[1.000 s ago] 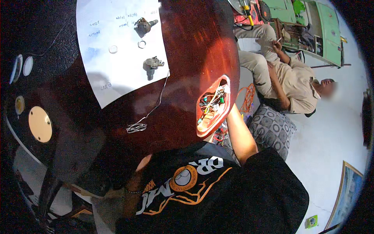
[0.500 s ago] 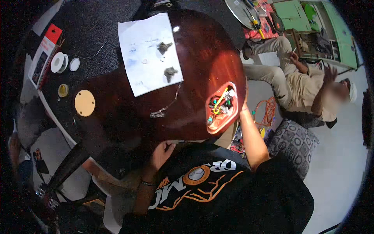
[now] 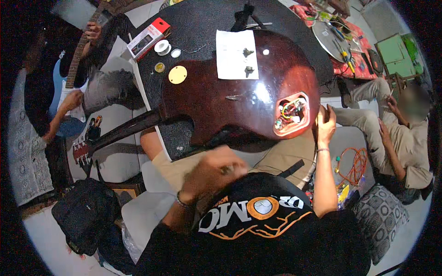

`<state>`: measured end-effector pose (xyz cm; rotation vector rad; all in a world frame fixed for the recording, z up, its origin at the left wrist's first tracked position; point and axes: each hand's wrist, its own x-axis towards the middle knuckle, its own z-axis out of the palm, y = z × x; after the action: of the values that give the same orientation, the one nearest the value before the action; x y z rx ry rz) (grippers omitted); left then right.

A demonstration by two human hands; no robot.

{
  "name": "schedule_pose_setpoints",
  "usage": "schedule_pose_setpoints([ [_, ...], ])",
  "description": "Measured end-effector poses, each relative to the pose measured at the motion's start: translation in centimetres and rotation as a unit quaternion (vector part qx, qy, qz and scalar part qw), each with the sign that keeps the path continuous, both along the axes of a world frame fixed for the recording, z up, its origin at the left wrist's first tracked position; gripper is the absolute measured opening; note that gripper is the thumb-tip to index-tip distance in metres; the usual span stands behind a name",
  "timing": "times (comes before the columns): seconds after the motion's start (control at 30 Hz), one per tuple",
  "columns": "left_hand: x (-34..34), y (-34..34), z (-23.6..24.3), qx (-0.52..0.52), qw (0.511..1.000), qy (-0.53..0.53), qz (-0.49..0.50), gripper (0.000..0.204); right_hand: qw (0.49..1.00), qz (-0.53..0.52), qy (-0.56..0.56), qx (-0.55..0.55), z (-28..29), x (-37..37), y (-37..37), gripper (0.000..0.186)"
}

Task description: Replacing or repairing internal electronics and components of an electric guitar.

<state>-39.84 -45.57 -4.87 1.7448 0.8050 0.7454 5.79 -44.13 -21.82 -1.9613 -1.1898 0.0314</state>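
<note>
A dark red electric guitar [image 3: 207, 96] lies face down, its neck pointing left. Wires show inside its uncovered control cavity [image 3: 293, 114]. Against the rim beside that cavity, my right hand [image 3: 326, 125] is bent with its fingers at the edge. My left hand [image 3: 214, 168], blurred by motion, is off the guitar in front of my shirt; its fingers look closed around something small and dark that I cannot make out. On the guitar's back are a white paper sheet [image 3: 230, 64] with two small dark parts and a round cream cover plate [image 3: 177, 74].
A black mat [image 3: 193, 32] covers the table, with a red-and-white box [image 3: 148, 39], a white spool [image 3: 162, 47] and a small tin [image 3: 159, 67]. A person at left holds a blue guitar [image 3: 64, 99]; another sits at right. Orange cable [image 3: 354, 165] lies beside a cushion [image 3: 382, 221].
My left hand has come away from the guitar's near edge toward my shirt. My right hand's fingers now show at the rim. The view has shifted, bringing the blue guitar into sight.
</note>
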Motion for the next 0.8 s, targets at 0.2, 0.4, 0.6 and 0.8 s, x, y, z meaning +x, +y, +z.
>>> schedule_pose_setpoints([
  [0.2,3.3,8.9,0.9,0.302,0.896,0.229,0.231,0.039,0.968,-0.080,0.206,0.122,0.4,1.4,-1.3,0.042],
  [0.4,3.7,10.1,-0.4,0.323,0.894,0.218,0.220,0.018,0.934,0.035,0.237,0.267,7.8,-4.4,-2.4,0.028],
  [0.6,5.2,7.4,1.6,0.243,0.937,0.103,0.231,0.006,0.948,0.095,0.211,0.219,16.1,-9.0,-6.9,0.023],
  [0.8,5.3,-0.7,3.0,-0.136,0.967,-0.201,0.075,0.007,0.848,0.341,0.400,-0.073,20.8,-18.7,-8.1,0.024],
])
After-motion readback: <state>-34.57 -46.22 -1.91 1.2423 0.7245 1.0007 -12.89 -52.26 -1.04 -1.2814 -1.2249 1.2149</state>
